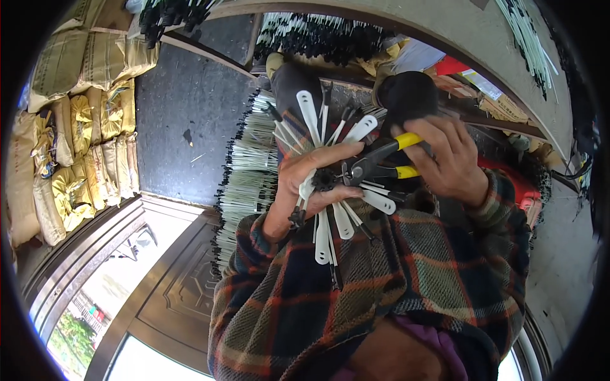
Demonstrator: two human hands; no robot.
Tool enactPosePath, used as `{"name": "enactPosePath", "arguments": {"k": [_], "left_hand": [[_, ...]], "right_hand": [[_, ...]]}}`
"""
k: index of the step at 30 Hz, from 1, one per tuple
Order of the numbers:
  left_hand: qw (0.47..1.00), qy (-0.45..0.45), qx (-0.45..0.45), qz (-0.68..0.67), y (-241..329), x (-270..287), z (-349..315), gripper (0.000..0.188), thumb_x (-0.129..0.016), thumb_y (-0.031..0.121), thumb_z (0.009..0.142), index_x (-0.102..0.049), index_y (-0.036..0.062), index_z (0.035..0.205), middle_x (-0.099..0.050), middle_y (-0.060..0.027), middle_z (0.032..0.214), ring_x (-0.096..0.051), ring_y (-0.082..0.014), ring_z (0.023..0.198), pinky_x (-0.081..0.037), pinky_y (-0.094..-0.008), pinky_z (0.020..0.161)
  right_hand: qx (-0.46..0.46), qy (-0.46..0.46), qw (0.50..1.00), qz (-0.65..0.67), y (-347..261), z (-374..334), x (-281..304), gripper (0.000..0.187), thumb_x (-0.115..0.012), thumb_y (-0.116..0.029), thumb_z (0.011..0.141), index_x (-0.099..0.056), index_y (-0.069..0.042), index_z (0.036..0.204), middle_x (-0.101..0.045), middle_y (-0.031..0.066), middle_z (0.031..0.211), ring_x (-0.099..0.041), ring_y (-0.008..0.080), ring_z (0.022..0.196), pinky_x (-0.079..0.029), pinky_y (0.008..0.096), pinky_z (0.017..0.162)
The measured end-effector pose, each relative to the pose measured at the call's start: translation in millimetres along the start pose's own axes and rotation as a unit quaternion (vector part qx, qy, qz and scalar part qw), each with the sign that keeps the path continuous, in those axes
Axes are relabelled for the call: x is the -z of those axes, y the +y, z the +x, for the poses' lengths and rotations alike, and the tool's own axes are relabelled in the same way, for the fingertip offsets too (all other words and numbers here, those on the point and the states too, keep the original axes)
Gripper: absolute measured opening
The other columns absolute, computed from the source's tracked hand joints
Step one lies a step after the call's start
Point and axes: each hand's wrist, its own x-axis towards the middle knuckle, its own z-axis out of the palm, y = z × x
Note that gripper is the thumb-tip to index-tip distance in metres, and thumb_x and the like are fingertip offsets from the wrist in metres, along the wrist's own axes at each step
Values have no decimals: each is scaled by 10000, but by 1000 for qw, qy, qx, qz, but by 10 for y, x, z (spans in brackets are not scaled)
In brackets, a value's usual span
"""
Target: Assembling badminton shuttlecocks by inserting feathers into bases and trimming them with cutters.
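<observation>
My left hand is wrapped around the middle of a spoked frame, its thumb and fingers on either side of a black hub. Flat white strips with holes in their ends and thin black-tipped rods radiate from this hub. In my right hand is a pair of pliers with yellow grips and a dark head. Its jaws point left and reach the hub's right side, between my left thumb and fingers. Whether they bite on anything there is too small to tell.
Bundles of thin white black-tipped rods stack up at my left. More bundles lie ahead, under a curved bench edge. Filled sacks line the far left, near a brown door. A red object sits right of my arm.
</observation>
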Motion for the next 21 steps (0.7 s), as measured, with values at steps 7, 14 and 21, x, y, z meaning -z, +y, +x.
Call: {"name": "enactPosePath", "arguments": {"k": [7,14,21], "left_hand": [[991,-108,45,-67,72,97,72,658,-802,312,498,-603,7,1045,-642,-111,877,-628,-214,788,-474,-291,718],[995,-72,32,-67,9,34,42,492,-803,172,554,-617,32,987,-636,-84,941,-614,-199,853,-475,-286,755],[990,-129,1,-55,-21,111,108,553,-810,192,500,-619,15,988,-639,-96,856,-623,-207,768,-474,-296,691]], "right_hand": [[-143,-378,487,774,302,-22,-114,513,-742,-224,686,-437,-20,1045,-585,57,709,-601,168,582,-465,243,501],[-31,-66,948,309,9,-39,56,619,-692,-227,722,-362,-40,1212,-576,111,819,-612,230,649,-482,304,526],[-190,-434,354,806,213,-95,41,537,-575,-222,842,-316,-19,1266,-594,156,934,-644,234,705,-528,279,581]]}}
